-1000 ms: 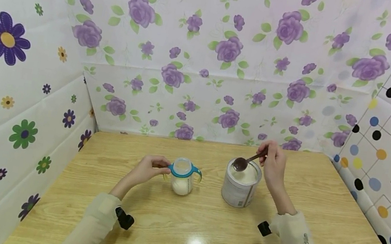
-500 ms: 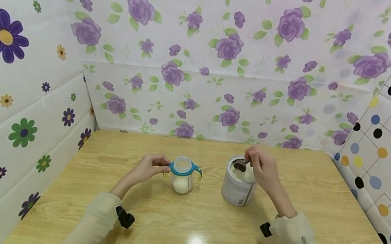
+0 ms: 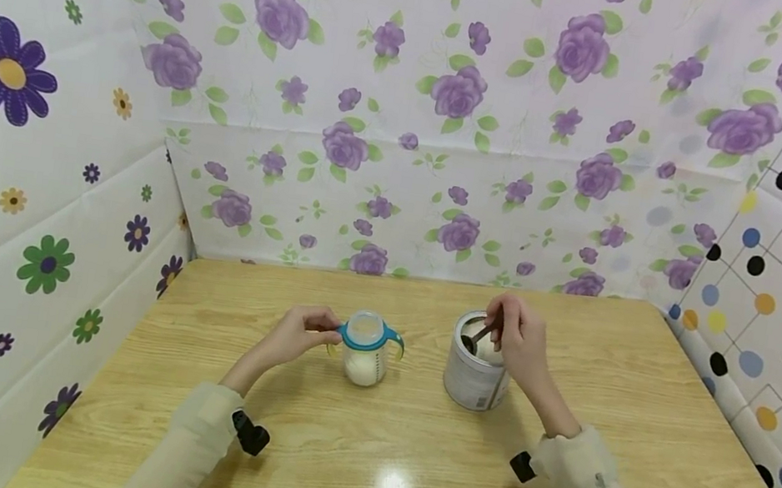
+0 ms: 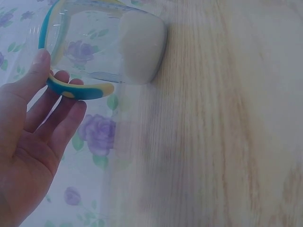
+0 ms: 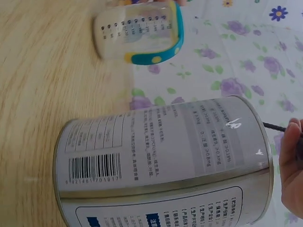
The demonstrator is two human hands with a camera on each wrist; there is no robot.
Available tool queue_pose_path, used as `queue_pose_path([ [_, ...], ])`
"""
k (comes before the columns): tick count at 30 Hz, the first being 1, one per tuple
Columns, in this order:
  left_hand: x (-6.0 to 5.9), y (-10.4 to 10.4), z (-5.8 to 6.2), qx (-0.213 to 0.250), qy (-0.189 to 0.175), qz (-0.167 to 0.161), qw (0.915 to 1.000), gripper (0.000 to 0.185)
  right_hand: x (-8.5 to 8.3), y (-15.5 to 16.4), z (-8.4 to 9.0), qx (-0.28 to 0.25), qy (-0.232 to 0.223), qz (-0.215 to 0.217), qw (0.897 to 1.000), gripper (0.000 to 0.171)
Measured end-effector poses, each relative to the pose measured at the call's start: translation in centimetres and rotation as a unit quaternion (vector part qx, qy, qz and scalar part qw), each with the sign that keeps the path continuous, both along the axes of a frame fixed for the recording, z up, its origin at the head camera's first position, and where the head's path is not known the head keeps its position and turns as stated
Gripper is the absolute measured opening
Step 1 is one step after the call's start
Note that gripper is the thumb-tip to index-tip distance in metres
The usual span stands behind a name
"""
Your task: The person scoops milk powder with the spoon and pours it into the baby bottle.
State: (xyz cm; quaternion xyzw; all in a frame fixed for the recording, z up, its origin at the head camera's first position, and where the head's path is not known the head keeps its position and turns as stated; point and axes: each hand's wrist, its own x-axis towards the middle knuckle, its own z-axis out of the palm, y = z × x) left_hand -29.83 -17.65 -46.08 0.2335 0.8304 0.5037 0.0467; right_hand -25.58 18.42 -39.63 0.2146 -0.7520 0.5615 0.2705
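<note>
A clear baby bottle [image 3: 364,365] with a blue-and-yellow two-handled collar stands uncapped on the table, whitish powder in its lower part. My left hand [image 3: 299,336] pinches its left handle [image 4: 78,91] between thumb and fingers. To the right stands an open tin [image 3: 475,381] of pale powder, its printed label and barcode facing the right wrist view. My right hand [image 3: 519,337] grips a dark brown spoon [image 3: 479,338] by its handle over the tin. The spoon's bowl is inside the tin's mouth, at the left side; the right wrist view shows only part of the handle.
The wooden table [image 3: 329,454] reaches back to a flowered cloth wall [image 3: 398,194]. Patterned cloth sheets also stand at the left and right sides. Black wrist cameras [image 3: 249,433] sit at both cuffs.
My right hand has lowered and shifted slightly left, bringing the spoon from above the tin down into its mouth and tilting it more steeply. The left hand and the bottle have stayed in place.
</note>
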Motion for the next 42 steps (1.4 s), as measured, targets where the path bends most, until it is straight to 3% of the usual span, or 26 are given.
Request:
queue_pose_path([
  [2, 0.1, 0.0, 0.2, -0.002, -0.003, 0.0, 1.0, 0.013, -0.6, 0.5, -0.4, -0.052, -0.056, -0.014, 0.997, 0.043],
  [6, 0.8, 0.3, 1.3, 0.0, -0.009, -0.002, 1.0, 0.013, -2.1, 1.6, -1.4, -0.147, -0.13, -0.039, 0.98, 0.047],
  [10, 1.7, 0.7, 2.4, 0.005, -0.014, -0.005, 0.9999, 0.013, -2.8, 2.4, -1.9, -0.209, -0.163, -0.047, 0.963, 0.046],
  [17, 1.9, 0.7, 2.7, 0.006, -0.007, -0.009, 0.9999, 0.013, -3.2, 3.3, -1.5, -0.304, -0.222, -0.042, 0.925, 0.04],
  [23, 1.8, 0.7, 2.8, 0.008, -0.007, -0.013, 0.9999, 0.013, -3.2, 3.7, -1.1, -0.365, -0.248, -0.01, 0.898, 0.041],
  [42, 1.9, 0.7, 2.8, 0.017, -0.022, -0.02, 0.9994, 0.011, -3.3, 2.4, -0.6, -0.389, -0.243, 0.038, 0.888, 0.037],
])
